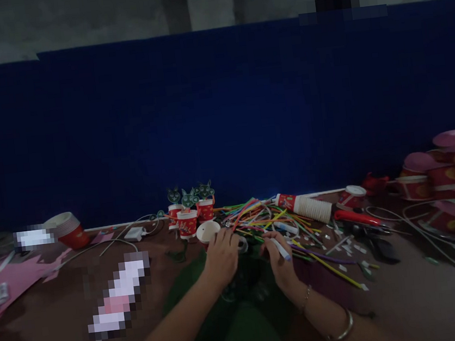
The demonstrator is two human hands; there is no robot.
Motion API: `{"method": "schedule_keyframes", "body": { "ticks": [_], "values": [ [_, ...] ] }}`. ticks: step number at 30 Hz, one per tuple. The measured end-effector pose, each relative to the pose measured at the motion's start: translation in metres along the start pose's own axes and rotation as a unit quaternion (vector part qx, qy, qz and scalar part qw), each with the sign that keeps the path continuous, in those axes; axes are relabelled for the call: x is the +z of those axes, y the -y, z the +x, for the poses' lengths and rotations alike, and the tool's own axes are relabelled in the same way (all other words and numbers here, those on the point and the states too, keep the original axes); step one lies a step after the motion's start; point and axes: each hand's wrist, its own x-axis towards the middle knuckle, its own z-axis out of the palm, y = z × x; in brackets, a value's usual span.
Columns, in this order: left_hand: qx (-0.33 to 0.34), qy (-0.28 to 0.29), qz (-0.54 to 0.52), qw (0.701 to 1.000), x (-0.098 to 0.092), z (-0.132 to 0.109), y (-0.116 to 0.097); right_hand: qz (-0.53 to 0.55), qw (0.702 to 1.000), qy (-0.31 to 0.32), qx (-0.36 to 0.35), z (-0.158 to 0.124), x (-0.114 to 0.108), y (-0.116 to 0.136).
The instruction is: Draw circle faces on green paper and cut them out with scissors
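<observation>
My left hand [222, 256] rests with curled fingers on a dark green sheet [236, 322] beside a roll of clear tape [242, 244]; what it grips, if anything, is hidden. My right hand [279, 260] is closed around a white marker pen [281, 248], its tip pointing up and left. Just beyond the hands lie a white-topped paper cup [207, 231] and a heap of coloured straws [266, 218]. Three red paper cups [187, 219] with dark green cut-out figures stand behind them.
A stack of paper cups [303, 206] lies on its side by a red utility knife [356, 217]. More red cups [449, 167] pile up at right. Pink paper [13, 277], a red cup stack [67, 228], a white charger [134, 234] and cables sit left. A blue wall [221, 116] backs the table.
</observation>
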Motion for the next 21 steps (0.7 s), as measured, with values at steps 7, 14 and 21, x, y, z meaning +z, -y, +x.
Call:
{"method": "schedule_keyframes", "body": {
  "ticks": [7,14,21],
  "values": [
    [-0.096,0.028,0.040,0.994,-0.016,0.027,0.027,-0.013,1.000,0.008,-0.001,0.002,-0.003,0.000],
    [-0.133,0.118,0.045,0.983,-0.014,0.015,0.040,-0.026,1.000,0.013,0.004,0.003,-0.002,0.002],
    [-0.137,0.117,0.052,0.982,-0.021,0.002,0.055,-0.036,0.999,0.018,0.004,0.003,-0.002,0.004]
  ]
}}
